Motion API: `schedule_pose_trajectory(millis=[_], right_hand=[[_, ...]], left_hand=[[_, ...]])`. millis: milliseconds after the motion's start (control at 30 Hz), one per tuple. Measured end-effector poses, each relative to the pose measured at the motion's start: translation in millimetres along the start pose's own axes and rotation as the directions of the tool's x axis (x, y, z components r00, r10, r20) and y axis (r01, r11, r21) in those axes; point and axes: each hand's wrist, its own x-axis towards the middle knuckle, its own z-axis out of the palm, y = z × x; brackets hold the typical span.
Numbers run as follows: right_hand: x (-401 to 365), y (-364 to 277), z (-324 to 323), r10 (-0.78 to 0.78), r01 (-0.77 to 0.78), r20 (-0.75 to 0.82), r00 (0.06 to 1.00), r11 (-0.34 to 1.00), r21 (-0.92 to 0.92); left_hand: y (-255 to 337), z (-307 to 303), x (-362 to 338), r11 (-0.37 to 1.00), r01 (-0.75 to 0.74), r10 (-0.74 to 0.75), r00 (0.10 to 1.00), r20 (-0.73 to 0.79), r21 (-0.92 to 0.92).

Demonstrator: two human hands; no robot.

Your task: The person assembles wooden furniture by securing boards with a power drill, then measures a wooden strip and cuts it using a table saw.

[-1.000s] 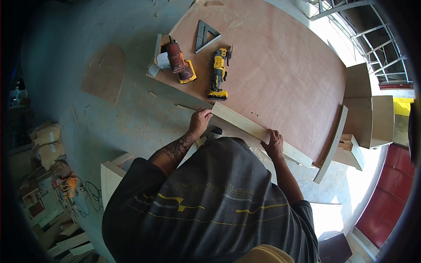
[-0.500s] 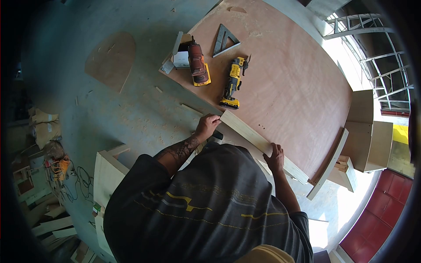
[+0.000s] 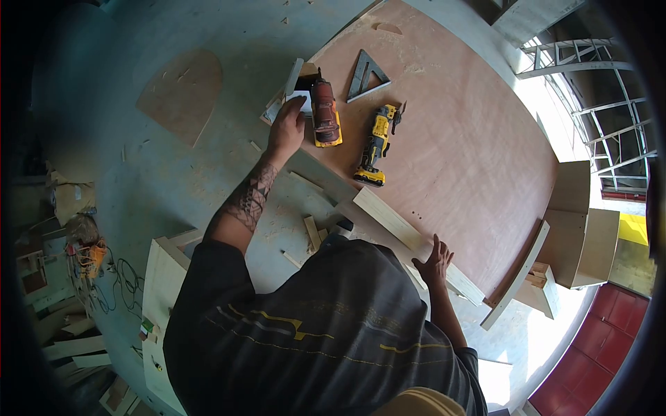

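On plywood [image 3: 472, 139], open left hand [image 3: 286, 128] touches box [image 3: 300, 97], right hand [image 3: 436, 260] plank [image 3: 388, 218].

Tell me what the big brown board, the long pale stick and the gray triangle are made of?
The big brown board looks like plywood: reddish veneer with faint grain, matte and dusty. The long pale stick under the right hand seems bare, unfinished light wood with straight grain lines. The gray triangle is probably metal, dull gray with thin straight edges, though it could be plastic.

Metal speed square [image 3: 356, 78] and yellow multi-tool [image 3: 378, 142] lie apart on plywood bench [image 3: 472, 139]. Arched plywood cutout [image 3: 182, 93] on floor, left. Curved wood strip [image 3: 515, 277] at bench's right edge.
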Motion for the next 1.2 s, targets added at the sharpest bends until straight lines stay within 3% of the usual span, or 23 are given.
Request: schedule_pose_trajectory(millis=[67, 133, 167, 200, 233, 267, 333, 400, 533, 600, 733, 800, 833, 867, 933, 967, 1000, 1067, 1100, 1200], right_hand=[[-3.5, -0.9, -0.4, 0.01, -0.003, -0.111, 0.994, 0.998, 0.063], [-7.7, -1.0, -5.8, 0.0, 0.013, -0.14, 0.99, 0.995, 0.094], [-7.5, -1.2, -10.2, -0.007, 0.029, -0.17, 0.985, 0.991, 0.13], [-6.3, -2.4, -12.7, -0.011, 0.035, -0.181, 0.983, 0.991, 0.129], [-7.8, -2.3, -13.5, -0.008, 0.039, -0.213, 0.977, 0.989, 0.141], [-12.4, -1.0, -13.8, -0.005, 0.042, -0.242, 0.97, 0.988, 0.151], [-15.2, 3.2, -12.6, 0.049, -0.006, -0.247, 0.968, 0.985, 0.173], [-17.8, 9.6, -4.8, 0.169, -0.112, -0.235, 0.957, 0.965, 0.238], [-21.8, 20.3, -0.4, 0.172, -0.117, -0.233, 0.957, 0.965, 0.233], [-24.2, 28.4, 7.8, 0.142, -0.081, -0.251, 0.958, 0.968, 0.237], [-24.5, 34.0, 3.8, 0.142, -0.063, -0.273, 0.952, 0.958, 0.279], [-27.1, 36.4, 2.4, 0.146, -0.069, -0.289, 0.946, 0.963, 0.26], [-29.0, 38.2, 1.5, 0.155, -0.081, -0.299, 0.942, 0.966, 0.247], [-31.9, 40.3, 0.6, 0.146, -0.074, -0.294, 0.944, 0.968, 0.242], [-31.2, 43.0, -1.1, 0.139, -0.054, -0.326, 0.935, 0.965, 0.256], [-28.9, 43.5, -1.5, 0.135, -0.052, -0.323, 0.937, 0.966, 0.255], [-28.8, 43.3, -1.7, 0.149, -0.059, -0.325, 0.934, 0.961, 0.271], [-30.9, 42.8, -2.8, 0.18, -0.076, -0.331, 0.927, 0.95, 0.303], [-28.7, 42.6, -5.7, 0.177, -0.073, -0.332, 0.927, 0.95, 0.303], [-27.1, 43.3, -10.1, 0.149, -0.05, -0.354, 0.923, 0.96, 0.274]], left_hand=[[-21.5, -1.5, 32.8, 0.997, -0.079, 0.078, 0.996, 0.034, 0.022], [-41.0, -12.9, 50.7, 0.858, -0.268, 0.181, 0.956, 0.231, 0.438], [-46.8, -20.5, 59.0, 0.835, -0.1, -0.099, 0.94, 0.327, 0.542], [-59.2, -19.9, 63.4, 0.834, -0.1, -0.094, 0.944, 0.318, 0.543], [-72.9, -14.4, 64.0, 0.92, 0.163, -0.301, 0.876, 0.378, 0.356], [-83.6, -6.2, 60.9, 0.884, 0.437, -0.46, 0.747, 0.479, 0.168], [-81.2, 10.1, 49.6, 0.904, 0.378, -0.427, 0.777, 0.463, 0.2], [-84.8, 40.3, 34.2, 0.754, 0.653, -0.645, 0.72, 0.257, 0.062], [-114.2, 68.7, 26.8, 0.709, 0.705, -0.7, 0.702, 0.13, 0.017], [-125.0, 74.9, 32.9, 0.816, 0.555, -0.571, 0.818, 0.076, 0.158], [-126.8, 55.5, 50.8, 0.887, 0.46, -0.461, 0.887, 0.023, 0.048], [-137.8, 44.2, 59.1, 0.918, 0.389, -0.397, 0.904, 0.16, 0.079], [-140.2, 40.4, 64.6, 0.891, 0.448, -0.45, 0.849, 0.276, 0.073], [-138.7, 39.4, 64.6, 0.886, 0.457, -0.459, 0.846, 0.271, 0.076], [-128.3, 38.1, 71.4, 0.957, 0.189, -0.234, 0.951, 0.2, 0.221], [-121.4, 33.3, 72.0, 0.988, 0.129, -0.146, 0.958, 0.245, 0.086], [-108.8, 25.5, 68.9, 0.987, 0.133, -0.151, 0.957, 0.247, 0.089], [-79.7, 8.5, 63.8, 0.884, -0.122, -0.133, 0.86, 0.493, 0.45], [-67.9, 1.4, 70.6, 0.896, -0.019, -0.221, 0.847, 0.484, 0.444], [-47.9, -45.1, 92.6, 0.858, -0.073, -0.271, 0.777, 0.568, 0.508]])
